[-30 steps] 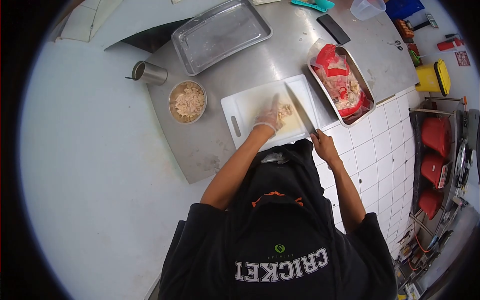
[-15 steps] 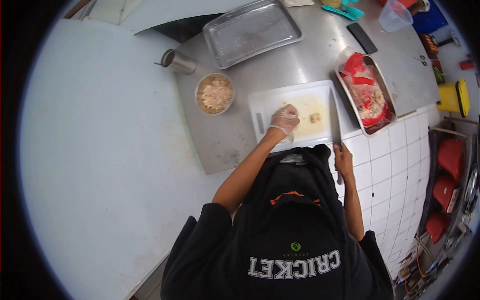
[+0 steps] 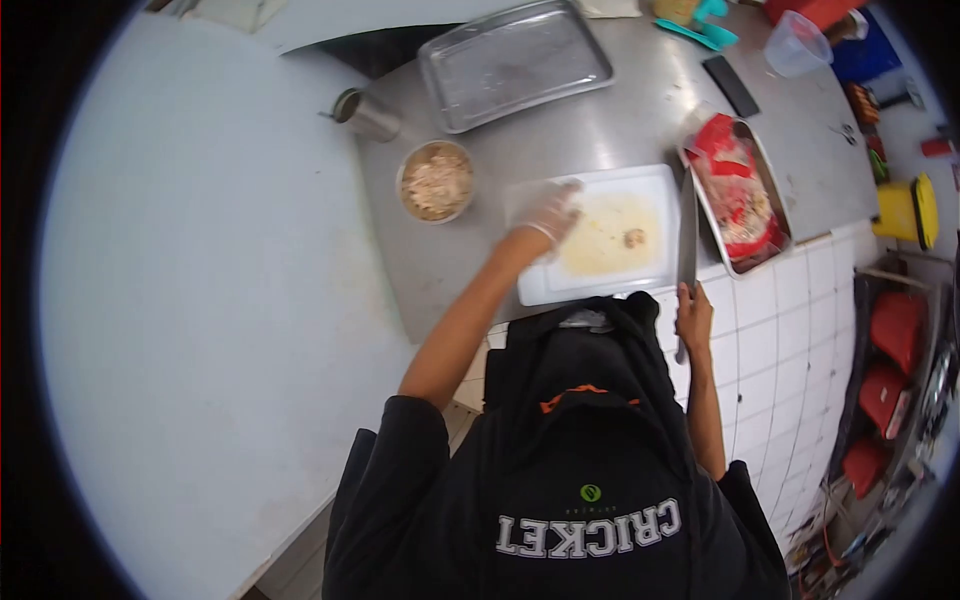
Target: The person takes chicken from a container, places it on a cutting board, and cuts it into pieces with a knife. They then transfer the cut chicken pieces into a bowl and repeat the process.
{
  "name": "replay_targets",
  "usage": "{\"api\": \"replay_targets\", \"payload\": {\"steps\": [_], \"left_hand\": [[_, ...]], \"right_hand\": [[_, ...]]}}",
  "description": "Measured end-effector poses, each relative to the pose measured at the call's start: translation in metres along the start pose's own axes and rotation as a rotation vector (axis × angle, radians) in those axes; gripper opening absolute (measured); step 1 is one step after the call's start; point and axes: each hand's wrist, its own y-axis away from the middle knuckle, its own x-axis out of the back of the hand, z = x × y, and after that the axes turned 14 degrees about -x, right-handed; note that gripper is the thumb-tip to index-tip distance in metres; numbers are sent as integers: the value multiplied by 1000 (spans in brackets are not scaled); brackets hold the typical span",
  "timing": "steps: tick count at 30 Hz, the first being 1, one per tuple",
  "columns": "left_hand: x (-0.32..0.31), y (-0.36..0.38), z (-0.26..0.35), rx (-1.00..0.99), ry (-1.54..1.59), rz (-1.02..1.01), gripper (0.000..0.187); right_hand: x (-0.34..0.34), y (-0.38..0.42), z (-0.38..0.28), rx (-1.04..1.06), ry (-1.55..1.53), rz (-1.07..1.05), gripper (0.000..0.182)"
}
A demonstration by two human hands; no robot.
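Swung the gloved left hand [image 3: 550, 213] leftward since the earlier frame, from over the white cutting board [image 3: 600, 285] to its left end, nearer the bowl [image 3: 437, 219]; held the knife [image 3: 688, 235] near the board's right side in both. Closest to the body, gripped that knife by its handle, with the right hand [image 3: 693, 312] curled closed around it and the blade pointing away, between the board and a steel tray [image 3: 768, 180]. Farther in, had one small lump of meat [image 3: 634, 238] right of the board's centre, on a yellowish wet patch [image 3: 600, 262], well apart from both hands. Showed the left fingers too blurred to tell whether closed on anything or loose. Appeared, judging by the idle blade and leftward reach, to be between cuts, moving pieces off the board. Called next, on that reading, for releasing over the bowl anything held, with the knife kept aside, then for steadying the lump with fingertips clear of the edge. Beyond, had pale pieces [image 3: 438, 180] heaped in the bowl, a red-and-clear bag [image 3: 738, 190] of similar-looking meat in the steel tray, and, farther off, a metal cup [image 3: 372, 117], a large shallow pan [image 3: 515, 65] and a phone [image 3: 731, 85].
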Motion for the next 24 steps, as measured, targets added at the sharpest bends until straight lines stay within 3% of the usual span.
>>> {"api": "replay_targets", "payload": {"steps": [2,4,6,8,10,11,12,13,14,15,16,17,20,22,24], "left_hand": [[-77,-32,39,-120,42,-86,56],[-154,-58,56,-14,-132,-208,51],[-172,-57,61,-110,-229,-183,37],[-119,-52,78,10,-96,-305,33],[-90,-36,46,-28,-386,-424,29],[-92,0,-15,-268,-542,-68,29],[-56,35,-42,-340,-540,261,25],[-8,39,-52,88,-218,265,23],[19,52,-101,22,-299,425,27],[45,65,-149,-38,-388,584,33],[76,59,-136,233,-659,209,38],[103,57,-84,536,-441,235,43],[89,27,-53,417,-727,143,46],[74,-10,42,140,-492,60,50],[8,-58,72,-239,-171,96,39]], "right_hand": [[2,2,5,28,-5,74,32],[6,3,16,31,27,93,31],[11,10,15,-37,27,71,30],[18,24,6,-197,-1,4,31],[16,28,14,-188,-44,27,29],[16,31,17,-194,-24,31,29],[17,34,15,-209,-4,54,28],[23,39,8,-207,81,43,28],[24,44,8,-125,-16,52,29],[28,49,-3,-179,-30,58,30],[21,47,9,-85,-99,112,31],[23,47,8,-119,-116,64,31],[28,50,1,-134,-114,81,30],[28,52,8,-159,-218,162,30],[31,54,8,-208,-307,261,31]]}}
